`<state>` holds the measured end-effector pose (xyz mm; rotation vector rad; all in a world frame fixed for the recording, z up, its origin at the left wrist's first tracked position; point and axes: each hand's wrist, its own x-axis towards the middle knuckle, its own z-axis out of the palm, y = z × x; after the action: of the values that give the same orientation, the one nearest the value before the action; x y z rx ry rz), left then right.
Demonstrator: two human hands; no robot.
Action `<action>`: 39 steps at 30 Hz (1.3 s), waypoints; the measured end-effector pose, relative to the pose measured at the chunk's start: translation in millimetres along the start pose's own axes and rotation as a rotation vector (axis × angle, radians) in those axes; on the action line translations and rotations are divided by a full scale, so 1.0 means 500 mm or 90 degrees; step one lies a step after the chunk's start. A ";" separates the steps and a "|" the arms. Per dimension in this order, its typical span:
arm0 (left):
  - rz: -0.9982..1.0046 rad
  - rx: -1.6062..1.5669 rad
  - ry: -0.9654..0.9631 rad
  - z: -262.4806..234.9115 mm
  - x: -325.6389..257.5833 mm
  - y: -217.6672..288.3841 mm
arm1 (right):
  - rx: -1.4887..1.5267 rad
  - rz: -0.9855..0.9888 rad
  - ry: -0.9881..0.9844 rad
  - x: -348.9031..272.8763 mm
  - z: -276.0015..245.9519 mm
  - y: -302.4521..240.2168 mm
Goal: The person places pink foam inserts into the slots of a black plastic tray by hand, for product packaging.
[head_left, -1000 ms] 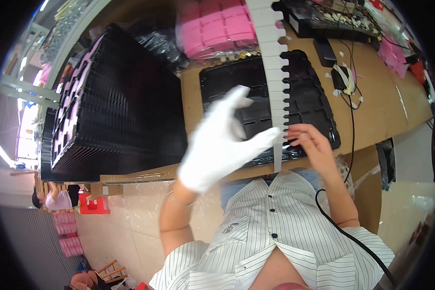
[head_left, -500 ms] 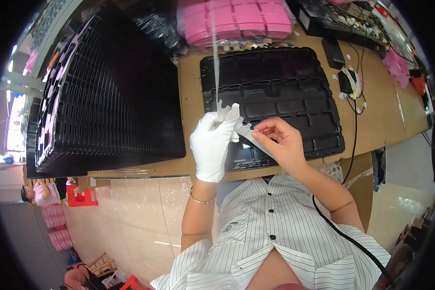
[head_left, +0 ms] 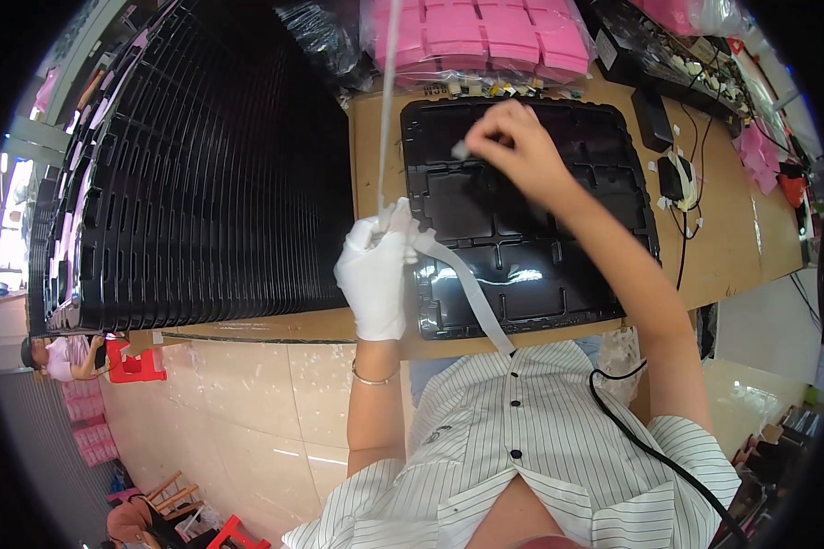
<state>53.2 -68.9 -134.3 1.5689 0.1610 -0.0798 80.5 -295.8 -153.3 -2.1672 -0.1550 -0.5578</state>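
My left hand (head_left: 373,279), in a white glove, is closed around a pale grey strip (head_left: 472,291) at the near left corner of the black plastic tray (head_left: 462,206). One length of the strip curves from the glove down toward my shirt. Another narrow pale length (head_left: 387,119) runs from the glove up past the top of the picture. Above the far part of the tray is my bare right hand (head_left: 517,151), its fingers pinched together. At its fingertips shows a small whitish piece (head_left: 460,150), blurred by motion.
A tall stack of black trays (head_left: 211,183) stands at the left. Bagged pink foam pieces (head_left: 485,37) lie behind the tray. Cables and a black adapter (head_left: 676,177) sit on the cardboard-covered table (head_left: 751,233) at right. A black cable (head_left: 650,439) crosses my shirt.
My right hand has left the strip and moved away over the far part of the tray, with a small whitish piece. The strip now hangs loose from my left hand, which moved slightly left.
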 end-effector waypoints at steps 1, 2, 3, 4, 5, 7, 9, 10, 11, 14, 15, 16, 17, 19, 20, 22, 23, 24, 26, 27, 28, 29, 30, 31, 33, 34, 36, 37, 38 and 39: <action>-0.005 0.005 -0.018 0.001 -0.006 0.003 | -0.054 0.030 -0.018 0.041 0.013 0.049; -0.032 -0.001 -0.039 0.002 -0.007 -0.002 | -0.059 0.053 -0.068 0.070 0.028 0.077; -0.032 0.008 -0.046 0.006 -0.011 0.000 | -0.129 -0.008 -0.097 0.088 0.038 0.094; -0.034 0.018 -0.054 0.008 -0.014 0.003 | -0.129 -0.008 -0.099 0.095 0.047 0.107; -0.035 0.017 -0.054 0.008 -0.012 0.002 | -0.207 0.013 -0.120 0.100 0.055 0.120; -0.029 0.018 -0.050 0.005 -0.011 -0.001 | -0.247 0.028 -0.170 0.108 0.053 0.103; -0.026 0.015 -0.043 -0.005 -0.006 -0.015 | -0.230 0.018 -0.152 0.110 0.075 0.125; -0.022 0.012 -0.043 -0.009 -0.003 -0.022 | -0.215 0.012 -0.128 0.110 0.081 0.124; -0.025 0.013 -0.042 -0.010 -0.003 -0.022 | -0.214 0.014 -0.130 0.107 0.084 0.124; -0.010 0.020 -0.057 -0.007 -0.002 -0.012 | -0.254 0.017 -0.136 0.106 0.083 0.115; -0.015 0.017 -0.052 -0.005 -0.003 -0.008 | -0.258 0.018 -0.142 0.107 0.084 0.113; -0.019 0.013 -0.047 -0.004 -0.003 -0.006 | -0.262 0.018 -0.147 0.108 0.084 0.110; -0.020 0.013 -0.047 -0.005 -0.002 -0.009 | -0.261 0.019 -0.148 0.109 0.082 0.108; 0.003 -0.012 -0.045 -0.008 0.002 -0.019 | -0.273 0.028 -0.156 0.112 0.077 0.104; 0.003 -0.012 -0.046 -0.007 0.002 -0.017 | -0.273 0.029 -0.155 0.108 0.079 0.109; -0.009 0.001 -0.042 -0.005 0.003 -0.011 | -0.304 -0.038 -0.101 0.099 0.085 0.112; -0.009 0.001 -0.041 -0.007 0.004 -0.011 | -0.304 -0.038 -0.101 0.095 0.081 0.108; 0.007 0.018 -0.056 -0.009 0.007 -0.012 | -0.292 -0.154 -0.098 0.087 0.073 0.104; 0.023 0.035 -0.071 -0.008 0.013 -0.012 | -0.279 -0.270 -0.095 0.069 0.064 0.096; 0.023 0.023 -0.077 -0.004 0.018 -0.010 | -0.194 -0.260 -0.109 0.060 0.060 0.095; 0.024 0.011 -0.082 0.000 0.020 -0.006 | -0.108 -0.250 -0.122 0.049 0.056 0.089; 0.025 0.011 -0.084 0.003 0.023 0.001 | 0.061 -0.036 -0.155 0.037 0.045 0.064; -0.014 -0.008 -0.103 0.008 0.026 0.011 | 0.060 -0.035 -0.153 0.024 0.032 0.058; -0.052 -0.027 -0.124 0.016 0.026 0.019 | 0.296 0.119 -0.157 0.008 0.009 0.057; -0.045 -0.039 -0.153 0.016 0.032 0.019 | 0.550 0.352 -0.151 -0.022 -0.022 0.004; -0.038 -0.052 -0.189 0.024 0.037 0.017 | 0.550 0.353 -0.145 -0.039 -0.030 -0.001; -0.058 -0.086 -0.230 0.042 0.037 0.028 | 0.710 0.478 -0.179 -0.068 -0.046 -0.002; -0.075 -0.087 -0.253 0.059 0.037 0.032 | 0.773 0.502 -0.186 -0.081 -0.055 0.000; -0.093 -0.088 -0.275 0.073 0.034 0.035 | 0.852 0.496 -0.183 -0.097 -0.063 -0.006; -0.094 -0.086 -0.284 0.085 0.029 0.039 | 0.846 0.503 -0.171 -0.109 -0.064 -0.016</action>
<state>72.6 -110.4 -117.5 1.3681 -0.0687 -0.5194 18.8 -311.4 -154.8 -0.8380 0.1637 0.2867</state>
